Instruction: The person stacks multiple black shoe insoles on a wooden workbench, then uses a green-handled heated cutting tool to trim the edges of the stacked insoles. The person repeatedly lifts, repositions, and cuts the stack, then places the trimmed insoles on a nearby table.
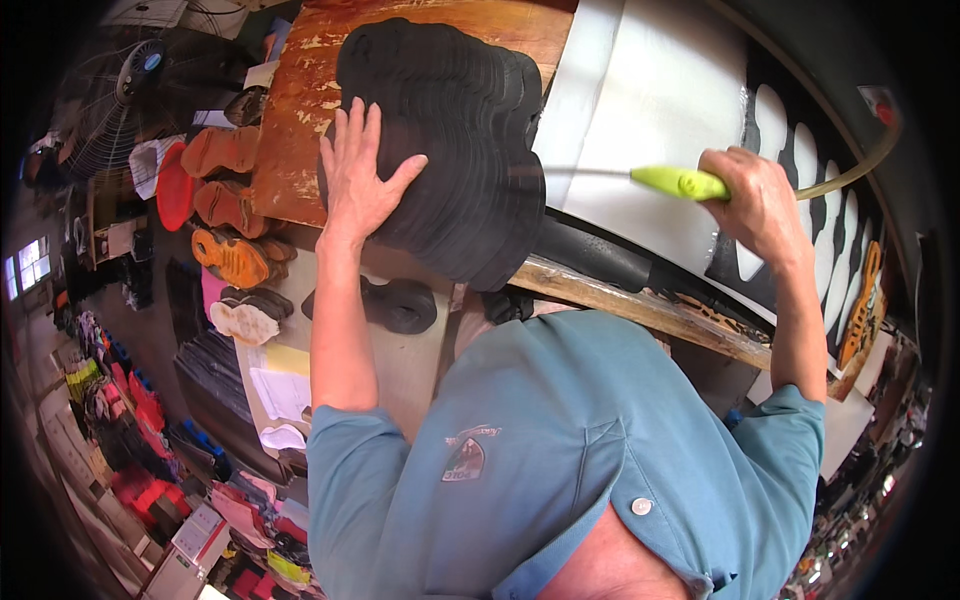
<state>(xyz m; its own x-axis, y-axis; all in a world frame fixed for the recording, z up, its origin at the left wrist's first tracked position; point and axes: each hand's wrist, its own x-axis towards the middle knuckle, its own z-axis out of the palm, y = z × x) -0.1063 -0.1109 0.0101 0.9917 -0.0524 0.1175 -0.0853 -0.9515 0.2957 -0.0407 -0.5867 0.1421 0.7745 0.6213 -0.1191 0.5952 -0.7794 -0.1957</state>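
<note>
A thick stack of black sole-shaped sheets (440, 150) lies fanned out on a worn brown wooden board (300, 90). My left hand (365, 185) rests on the stack's left side, fingers spread, thumb pointing right. To the right of the stack, my right hand (755, 195) is closed around a bright green air blow gun (680, 183). Its long thin nozzle points left and reaches the right edge of the stack. A yellowish hose (860, 165) runs from behind my right hand toward the upper right. The fingers' grip on the gun's underside is partly hidden.
White sheeting (660, 90) covers the bench at right, beside a black sheet with white sole shapes (770, 120). A wooden rail (640, 310) runs along the near edge. Orange soles (230, 258) and a loose black sole (400, 305) lie left. A fan (115, 95) stands far left.
</note>
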